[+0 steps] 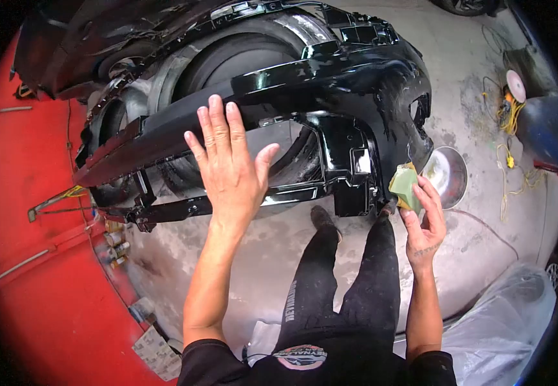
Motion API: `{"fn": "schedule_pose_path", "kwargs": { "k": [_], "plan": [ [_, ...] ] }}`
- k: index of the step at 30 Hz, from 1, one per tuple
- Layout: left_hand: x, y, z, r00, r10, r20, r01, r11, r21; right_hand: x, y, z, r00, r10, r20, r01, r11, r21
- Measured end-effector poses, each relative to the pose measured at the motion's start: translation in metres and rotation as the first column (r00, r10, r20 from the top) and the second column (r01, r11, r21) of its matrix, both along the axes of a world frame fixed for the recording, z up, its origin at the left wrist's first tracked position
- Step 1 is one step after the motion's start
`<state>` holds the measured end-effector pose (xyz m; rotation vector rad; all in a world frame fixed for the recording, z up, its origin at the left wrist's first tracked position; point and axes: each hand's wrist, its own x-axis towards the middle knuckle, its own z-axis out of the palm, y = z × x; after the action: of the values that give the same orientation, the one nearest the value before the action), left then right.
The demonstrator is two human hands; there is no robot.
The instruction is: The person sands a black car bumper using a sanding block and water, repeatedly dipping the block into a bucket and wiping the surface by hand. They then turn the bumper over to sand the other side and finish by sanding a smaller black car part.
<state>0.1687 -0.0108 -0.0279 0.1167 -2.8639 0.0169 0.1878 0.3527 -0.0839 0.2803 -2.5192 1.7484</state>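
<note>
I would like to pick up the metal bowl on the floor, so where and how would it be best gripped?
I'd take the metal bowl by its rim at the picture's right, coming from that side: the round, open-topped rim shows fully there, while the black bumper and the right hand with the green block crowd its left in this view.

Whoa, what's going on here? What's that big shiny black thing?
A person is standing over a big black car part. Their left hand is open, with the fingers spread over the part's shiny surface. Their right hand holds a small green block with something yellowish around its edges, near the part's end. A round metal bowl sits on the floor close to that hand.
</note>
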Motion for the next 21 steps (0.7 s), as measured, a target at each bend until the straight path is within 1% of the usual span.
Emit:
{"fn": "schedule_pose_path", "kwargs": {
  "k": [1, 3, 4, 6, 7, 9, 12, 15, 16, 19, 21],
  "plan": [
    [0.0, 0.001, -0.002, 1.0, -0.001, -0.008, 0.001, 1.0, 0.009, 0.003, -0.001, 0.003, 1.0, -0.001, -0.008, 0.001, 1.0, 0.009],
    [-0.005, 0.013, -0.006, 0.996, -0.075, -0.039, 0.078, 0.993, 0.091, 0.006, -0.006, 0.006, 0.999, 0.006, -0.052, -0.003, 0.998, 0.059],
    [-0.009, 0.022, -0.007, 0.994, -0.109, -0.028, 0.111, 0.989, 0.101, 0.007, -0.011, 0.009, 0.998, 0.012, -0.062, -0.008, 0.998, 0.061],
    [-0.022, 0.044, -0.013, 0.983, -0.178, -0.039, 0.182, 0.969, 0.166, 0.008, -0.017, 0.015, 0.998, 0.011, -0.056, -0.011, 1.0, 0.01],
    [-0.026, 0.053, -0.015, 0.973, -0.219, -0.076, 0.229, 0.957, 0.181, 0.01, -0.022, 0.017, 0.998, 0.02, -0.064, -0.019, 1.0, 0.015],
    [-0.034, 0.065, -0.017, 0.951, -0.298, -0.081, 0.309, 0.926, 0.218, 0.013, -0.03, 0.018, 0.998, 0.018, -0.057, -0.017, 1.0, 0.02],
    [-0.038, 0.061, -0.018, 0.935, -0.34, -0.103, 0.353, 0.919, 0.177, 0.014, -0.046, 0.019, 0.996, 0.027, -0.082, -0.025, 0.999, 0.032],
    [-0.033, 0.033, -0.011, 0.953, -0.281, -0.112, 0.296, 0.942, 0.16, 0.013, -0.058, 0.025, 0.995, 0.039, -0.088, -0.035, 0.999, 0.039],
    [-0.029, 0.021, -0.007, 0.967, -0.235, -0.099, 0.247, 0.958, 0.145, 0.014, -0.062, 0.025, 0.996, 0.033, -0.087, -0.031, 0.999, 0.022],
    [-0.016, -0.022, 0.003, 0.991, -0.076, -0.107, 0.085, 0.993, 0.077, 0.015, -0.067, 0.031, 0.993, 0.062, -0.104, -0.055, 0.996, 0.067],
    [-0.009, -0.041, 0.007, 0.991, -0.01, -0.132, 0.014, 1.0, 0.027, 0.014, -0.066, 0.035, 0.992, 0.063, -0.11, -0.054, 0.996, 0.077]
  ]
}}
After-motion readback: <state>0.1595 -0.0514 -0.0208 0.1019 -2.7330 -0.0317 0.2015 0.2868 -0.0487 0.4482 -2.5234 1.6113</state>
